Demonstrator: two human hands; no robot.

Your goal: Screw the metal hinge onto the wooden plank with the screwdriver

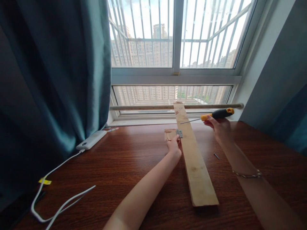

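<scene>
A long wooden board (195,163) lies lengthwise on the table, its far end by the window rail. At its left edge is a metal hinge (179,133), one leaf over the board and the other on a small wood block (169,134). My left hand (174,146) is closed, its fingers pressed at the hinge and block. In my right hand (219,127) is a screwdriver (219,114) with a black and yellow handle. Its shaft points left, and the tip is over the board, beyond the hinge; whether it touches cannot be told. A screw (216,156) lies right of the board.
The dark reddish table (134,169) reaches to the window sill. A white power bank (92,140) with a white cable (61,164) lies at the left, beside a blue curtain (96,64). A horizontal rail (144,108) runs along the window.
</scene>
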